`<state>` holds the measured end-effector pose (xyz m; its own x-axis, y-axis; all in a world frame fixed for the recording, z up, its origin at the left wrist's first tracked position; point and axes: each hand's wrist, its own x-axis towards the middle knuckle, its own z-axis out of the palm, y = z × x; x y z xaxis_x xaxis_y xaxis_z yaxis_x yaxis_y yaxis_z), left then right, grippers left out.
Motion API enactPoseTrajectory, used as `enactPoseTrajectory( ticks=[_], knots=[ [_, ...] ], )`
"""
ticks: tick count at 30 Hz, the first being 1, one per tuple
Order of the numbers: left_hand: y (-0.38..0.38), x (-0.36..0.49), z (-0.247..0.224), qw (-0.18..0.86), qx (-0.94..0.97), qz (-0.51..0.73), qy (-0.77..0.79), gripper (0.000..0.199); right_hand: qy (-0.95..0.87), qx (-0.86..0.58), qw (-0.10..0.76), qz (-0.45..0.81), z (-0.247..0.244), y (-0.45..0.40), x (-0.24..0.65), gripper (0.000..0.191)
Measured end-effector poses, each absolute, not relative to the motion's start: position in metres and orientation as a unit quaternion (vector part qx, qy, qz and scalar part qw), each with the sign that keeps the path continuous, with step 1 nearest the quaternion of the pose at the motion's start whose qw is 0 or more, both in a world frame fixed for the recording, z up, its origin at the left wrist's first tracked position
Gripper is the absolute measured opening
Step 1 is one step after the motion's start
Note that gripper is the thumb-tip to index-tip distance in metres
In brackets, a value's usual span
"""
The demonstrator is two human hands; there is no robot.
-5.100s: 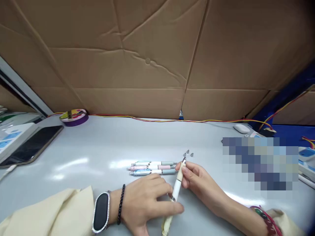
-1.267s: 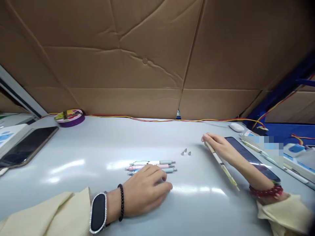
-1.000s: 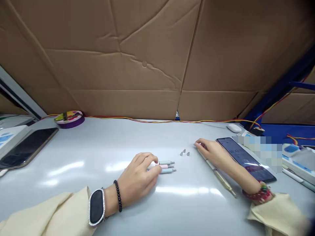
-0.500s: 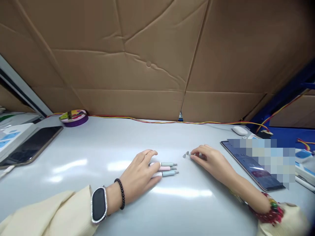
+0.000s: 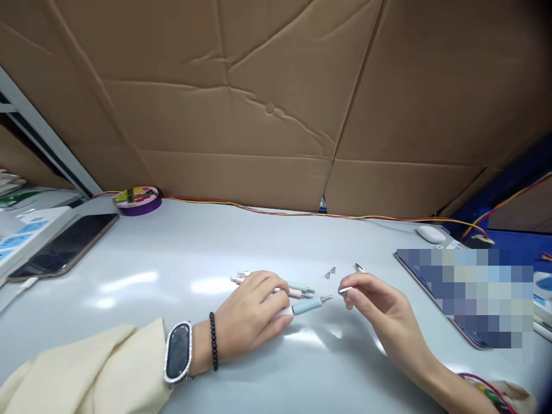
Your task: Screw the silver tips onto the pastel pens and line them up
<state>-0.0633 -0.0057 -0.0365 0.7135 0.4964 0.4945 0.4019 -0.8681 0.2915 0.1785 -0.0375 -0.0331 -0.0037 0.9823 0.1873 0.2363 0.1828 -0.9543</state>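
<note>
My left hand (image 5: 259, 307) is closed on a blue-and-white pen (image 5: 307, 306), whose metal spring end points right. Under and beyond its fingers lie a green pen (image 5: 301, 286) and a pink pen (image 5: 295, 293) on the table. My right hand (image 5: 383, 310) pinches a small silver pen tip (image 5: 344, 291) between thumb and fingers, a little right of the blue pen's end. Two small metal tips (image 5: 330, 272) lie on the table between the hands, and another silver piece (image 5: 358, 267) shows just behind my right hand.
A tablet or phone (image 5: 440, 305), partly pixelated, lies at the right, with a white case (image 5: 430, 233) behind it. A dark phone (image 5: 64, 247) and power strip (image 5: 26, 233) are at the left. A purple round box (image 5: 138, 201) and wires (image 5: 267, 213) line the cardboard (image 5: 215, 115).
The blue pen has been taken hold of and sits apart from the other two, angled upward. My right hand has moved nearer and now holds a silver tip. The view has shifted slightly.
</note>
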Motion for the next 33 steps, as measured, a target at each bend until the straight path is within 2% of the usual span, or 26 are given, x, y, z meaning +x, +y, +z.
enactPoseTrajectory(
  ticks=[10, 19, 25, 27, 29, 33],
  knots=[
    [-0.0074, -0.0606, -0.0408, 0.101, 0.927, 0.277, 0.231, 0.017, -0.654, -0.488, 0.423, 0.394, -0.0351, -0.0425, 0.1761, 0.01],
    [-0.0081, -0.0607, -0.044, 0.105, 0.935, 0.245, 0.234, 0.016, -0.723, -0.494, 0.351, 0.331, -0.0333, -0.0407, 0.1745, 0.012],
    [-0.0091, -0.0602, -0.0439, 0.094, 0.946, 0.225, 0.214, 0.011, -0.786, -0.46, 0.299, 0.284, -0.0318, -0.0389, 0.171, 0.045],
    [-0.0094, -0.0602, -0.0438, 0.096, 0.945, 0.222, 0.221, 0.012, -0.78, -0.454, 0.326, 0.281, -0.0328, -0.0399, 0.1735, 0.039],
    [-0.0095, -0.0603, -0.044, 0.099, 0.941, 0.227, 0.23, 0.014, -0.771, -0.449, 0.351, 0.283, -0.0332, -0.0406, 0.1767, 0.021],
    [-0.0095, -0.0605, -0.0448, 0.1, 0.937, 0.24, 0.233, 0.016, -0.776, -0.464, 0.322, 0.281, -0.0318, -0.0399, 0.1774, 0.012]
  ],
)
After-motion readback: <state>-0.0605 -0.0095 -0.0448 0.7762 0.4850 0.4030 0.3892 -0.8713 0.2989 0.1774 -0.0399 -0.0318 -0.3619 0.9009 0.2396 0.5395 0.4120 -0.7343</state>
